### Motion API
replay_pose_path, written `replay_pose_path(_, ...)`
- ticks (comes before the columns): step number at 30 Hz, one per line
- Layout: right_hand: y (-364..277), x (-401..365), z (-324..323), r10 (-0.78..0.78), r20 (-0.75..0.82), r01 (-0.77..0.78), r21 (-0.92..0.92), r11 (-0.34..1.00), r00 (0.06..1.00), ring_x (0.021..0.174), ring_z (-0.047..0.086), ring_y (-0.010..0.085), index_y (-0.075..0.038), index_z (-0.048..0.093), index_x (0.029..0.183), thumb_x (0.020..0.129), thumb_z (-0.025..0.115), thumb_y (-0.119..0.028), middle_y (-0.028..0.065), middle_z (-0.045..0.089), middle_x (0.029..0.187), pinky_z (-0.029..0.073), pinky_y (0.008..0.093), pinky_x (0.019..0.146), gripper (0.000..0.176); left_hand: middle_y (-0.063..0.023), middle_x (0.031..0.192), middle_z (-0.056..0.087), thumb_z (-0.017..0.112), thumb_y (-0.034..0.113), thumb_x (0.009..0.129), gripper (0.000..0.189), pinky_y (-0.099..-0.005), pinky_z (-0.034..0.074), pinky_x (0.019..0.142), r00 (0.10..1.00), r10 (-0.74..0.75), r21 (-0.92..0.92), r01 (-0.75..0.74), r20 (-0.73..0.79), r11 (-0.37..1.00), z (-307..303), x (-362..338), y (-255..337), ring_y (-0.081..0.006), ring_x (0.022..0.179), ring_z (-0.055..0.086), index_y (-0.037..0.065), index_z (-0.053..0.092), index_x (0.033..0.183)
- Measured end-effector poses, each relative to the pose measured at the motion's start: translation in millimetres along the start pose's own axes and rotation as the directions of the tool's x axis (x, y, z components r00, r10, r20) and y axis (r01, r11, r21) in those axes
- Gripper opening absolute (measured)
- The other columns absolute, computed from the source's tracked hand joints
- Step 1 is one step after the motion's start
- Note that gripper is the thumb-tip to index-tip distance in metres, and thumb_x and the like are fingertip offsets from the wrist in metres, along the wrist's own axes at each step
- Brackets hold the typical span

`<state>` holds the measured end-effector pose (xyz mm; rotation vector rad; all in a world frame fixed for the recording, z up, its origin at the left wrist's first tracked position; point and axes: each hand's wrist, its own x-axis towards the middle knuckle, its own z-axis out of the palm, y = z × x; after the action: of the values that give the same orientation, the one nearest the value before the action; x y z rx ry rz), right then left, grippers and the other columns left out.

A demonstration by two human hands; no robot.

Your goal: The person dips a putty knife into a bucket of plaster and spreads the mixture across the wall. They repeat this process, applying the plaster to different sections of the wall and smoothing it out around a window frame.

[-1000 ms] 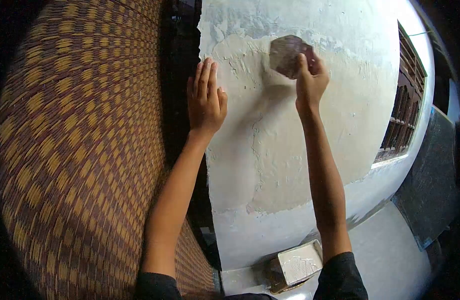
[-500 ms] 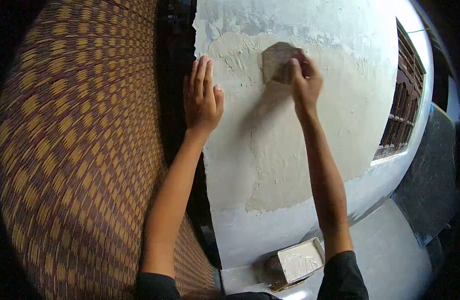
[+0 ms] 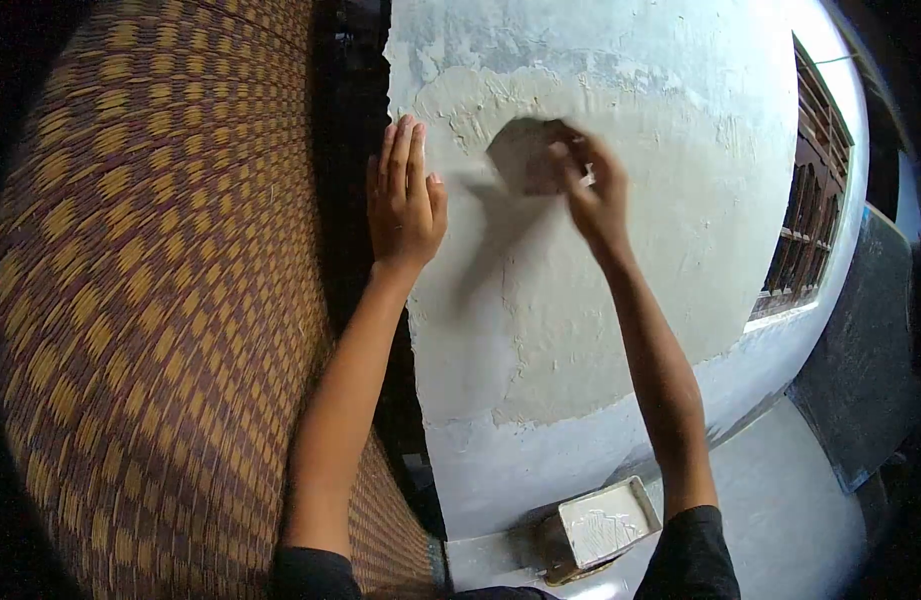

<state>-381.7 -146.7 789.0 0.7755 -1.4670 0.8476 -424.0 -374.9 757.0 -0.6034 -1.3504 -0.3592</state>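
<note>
My right hand (image 3: 598, 195) grips a flat, angular, grey-brown putty scraper (image 3: 525, 160), blurred by motion, over the upper part of the wall. Its shadow falls on the surface below and to the left. Smeared across the white wall (image 3: 570, 460) is a broad cream patch of putty (image 3: 620, 300), with ridges and rough edges, more lumpy near the top left. My left hand (image 3: 405, 205) lies flat along the wall's left edge, fingers stretched upward and thumb slightly apart, holding nothing.
A woven brown and yellow mat (image 3: 170, 300) hangs at the left, past a dark gap. Below on the floor stands a rectangular tub (image 3: 570, 560) with whitish putty (image 3: 608, 522) on top. A barred window (image 3: 810, 190) and a dark board (image 3: 860, 360) are at the right.
My right hand has moved left and slightly down with the scraper, which has tilted and now shows darker. My left hand stays on the wall's edge.
</note>
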Motion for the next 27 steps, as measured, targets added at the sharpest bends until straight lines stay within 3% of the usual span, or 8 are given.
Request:
replay_pose_path(2,1,-5,-3,0.050,0.109,-0.031,-0.166,0.986,0.993,0.088,0.061,0.0116,-0.001,0.061,0.121,0.092,0.062,-0.010,0.0074,0.068,0.101,0.050,0.0242,0.074,0.030,-0.0141,0.148,0.036,0.045,0.012,0.089,0.055,-0.0466,0.029,0.110,0.999,0.016,-0.006,-0.016,-0.029,1.000,2,-1,-2,-0.0311,0.137,0.034,0.001,0.035,0.143)
replay_pose_path(6,12,14,-27,0.256,-0.326,-0.204,0.185,0.961,0.910,0.084,0.066,0.0165,0.001,0.062,0.116,0.091,0.061,-0.010,0.0118,0.069,0.095,0.053,0.0294,0.076,0.028,-0.0147,0.148,0.035,0.045,0.012,0.089,0.055,-0.0464,0.028,0.111,1.000,0.005,0.011,-0.005,-0.007,1.000,-1,-1,1,-0.0318,0.138,0.033,0.000,0.035,0.143)
replay_pose_path(8,7,9,-22,0.219,-0.250,-0.153,0.259,0.954,0.943,0.084,0.065,0.0148,0.000,0.063,0.115,0.090,0.062,-0.010,0.0103,0.069,0.093,0.051,0.0276,0.076,0.027,-0.0149,0.148,0.035,0.044,0.012,0.090,0.055,-0.0461,0.028,0.111,1.000,-0.010,0.018,0.009,0.010,1.000,-2,0,1,-0.0320,0.138,0.033,0.000,0.034,0.143)
replay_pose_path(12,5,-9,-11,0.028,0.017,-0.024,-0.178,0.984,0.999,0.080,0.061,0.0123,-0.002,0.065,0.112,0.087,0.066,-0.009,0.0061,0.069,0.090,0.048,0.0255,0.071,0.026,-0.0142,0.149,0.034,0.044,0.013,0.090,0.055,-0.0475,0.028,0.111,1.000,0.009,-0.027,-0.010,-0.027,1.000,2,-1,-1,-0.0312,0.138,0.032,0.001,0.034,0.143)
replay_pose_path(16,4,11,-28,0.264,-0.333,-0.178,0.267,0.947,0.905,0.083,0.064,0.0137,0.002,0.062,0.116,0.090,0.063,-0.013,0.0088,0.069,0.094,0.050,0.0251,0.071,0.030,-0.0137,0.149,0.035,0.044,0.013,0.090,0.055,-0.0476,0.028,0.111,0.999,-0.033,-0.006,0.033,0.003,0.999,-3,-1,4,-0.0313,0.138,0.032,0.002,0.035,0.143)
replay_pose_path(22,-5,-18,-14,0.066,0.074,-0.057,-0.115,0.992,0.995,0.084,0.063,0.0126,0.001,0.065,0.112,0.089,0.066,-0.012,0.0100,0.070,0.092,0.049,0.0264,0.072,0.026,-0.0175,0.146,0.037,0.041,0.012,0.091,0.052,-0.0464,0.026,0.112,1.000,0.008,-0.042,-0.008,-0.003,0.999,-1,0,-1,-0.0357,0.136,0.033,-0.002,0.036,0.141)
replay_pose_path(25,24,-3,-33,0.228,-0.271,-0.193,0.149,0.970,0.935,0.085,0.064,0.0156,0.002,0.062,0.117,0.090,0.063,-0.010,0.0114,0.069,0.097,0.052,0.0285,0.074,0.029,-0.0180,0.145,0.037,0.039,0.013,0.093,0.051,-0.0464,0.026,0.112,1.000,0.018,-0.008,-0.018,-0.007,1.000,-3,0,1,-0.0357,0.136,0.033,-0.002,0.035,0.141)
replay_pose_path(27,4,-2,-35,0.337,-0.285,-0.242,0.323,0.915,0.897,0.084,0.064,0.0154,0.002,0.062,0.117,0.090,0.063,-0.009,0.0108,0.069,0.098,0.051,0.0273,0.075,0.030,-0.0157,0.147,0.037,0.042,0.013,0.091,0.053,-0.0459,0.027,0.111,1.000,0.000,0.003,0.000,-0.005,1.000,-3,-1,1,-0.0330,0.137,0.033,0.000,0.035,0.142)
